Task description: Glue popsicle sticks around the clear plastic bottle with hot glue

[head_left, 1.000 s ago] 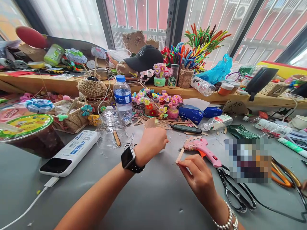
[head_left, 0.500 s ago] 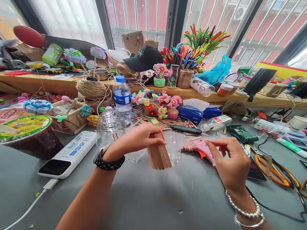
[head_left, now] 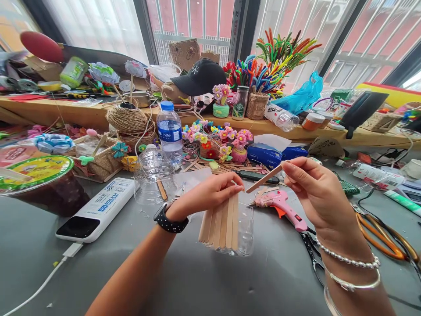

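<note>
My left hand (head_left: 217, 189) is closed over the top of a clear plastic container (head_left: 246, 230). Flat popsicle sticks (head_left: 219, 226) stand side by side along the container's near face; its right part is bare. Between the thumb and fingers of my right hand (head_left: 317, 193) is a single popsicle stick (head_left: 265, 179), slanting down leftward with its free tip close to my left fingertips. Below that stick a pink glue gun (head_left: 291, 216) lies on the table, nozzle pointing left. My left fingers hide the upper ends of the row.
A cut clear bottle (head_left: 151, 175), a water bottle (head_left: 169, 131) and a white power bank (head_left: 95, 213) stand or lie to the left. Loose sticks (head_left: 197, 165) and a dark cutter (head_left: 258, 176) lie behind. Orange-handled scissors (head_left: 383, 237) and black scissors (head_left: 314, 254) are at right.
My right hand has risen and turned, and a popsicle stick now shows in its fingers. My left hand has shifted right and tilted the container, so more of the stick row shows.
</note>
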A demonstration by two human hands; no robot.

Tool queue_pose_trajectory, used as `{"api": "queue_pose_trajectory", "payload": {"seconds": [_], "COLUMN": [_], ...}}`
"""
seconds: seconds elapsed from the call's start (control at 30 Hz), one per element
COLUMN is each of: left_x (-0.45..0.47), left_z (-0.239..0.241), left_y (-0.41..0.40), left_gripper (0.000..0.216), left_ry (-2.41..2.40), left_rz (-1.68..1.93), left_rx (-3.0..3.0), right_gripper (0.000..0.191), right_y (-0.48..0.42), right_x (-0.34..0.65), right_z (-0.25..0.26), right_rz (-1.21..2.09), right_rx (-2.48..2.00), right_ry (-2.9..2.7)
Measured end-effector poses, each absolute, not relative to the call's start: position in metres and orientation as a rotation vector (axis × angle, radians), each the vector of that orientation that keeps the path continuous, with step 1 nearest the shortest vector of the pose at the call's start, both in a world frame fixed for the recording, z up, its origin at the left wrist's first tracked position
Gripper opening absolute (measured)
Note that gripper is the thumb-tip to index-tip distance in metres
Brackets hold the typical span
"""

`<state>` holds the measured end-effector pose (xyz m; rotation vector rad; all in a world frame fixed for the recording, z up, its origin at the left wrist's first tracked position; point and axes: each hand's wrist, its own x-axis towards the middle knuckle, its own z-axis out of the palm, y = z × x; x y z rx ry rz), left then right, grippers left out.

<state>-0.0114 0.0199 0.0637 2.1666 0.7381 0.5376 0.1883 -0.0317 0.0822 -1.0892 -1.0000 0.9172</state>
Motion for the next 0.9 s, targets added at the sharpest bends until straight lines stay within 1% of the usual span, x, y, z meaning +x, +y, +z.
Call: {"api": "queue_pose_trajectory", "payload": {"seconds": [0.2, 0.27, 0.47, 0.63, 0.9], "left_x": [-0.002, 0.001, 0.005, 0.007, 0.009], "left_z": [0.054, 0.051, 0.049, 0.048, 0.047], "left_y": [0.018, 0.018, 0.014, 0.011, 0.009], "left_gripper": [0.021, 0.021, 0.020, 0.018, 0.016], "left_ry": [0.847, 0.889, 0.935, 0.945, 0.977], "left_rz": [0.699, 0.765, 0.854, 0.909, 0.936], "left_rx": [2.217, 2.218, 2.122, 2.100, 2.121], "right_gripper": [0.021, 0.023, 0.027, 0.026, 0.025], "right_y": [-0.032, -0.031, -0.028, -0.029, -0.026], "right_x": [0.186, 0.182, 0.168, 0.165, 0.162], "right_z": [0.075, 0.070, 0.055, 0.050, 0.041], "right_rz": [1.443, 1.540, 1.604, 1.643, 1.604], "right_rx": [-0.984, -1.004, -1.102, -1.079, -1.079], "right_ry": [-0.902, -0.931, -1.057, -1.105, -1.153]}}
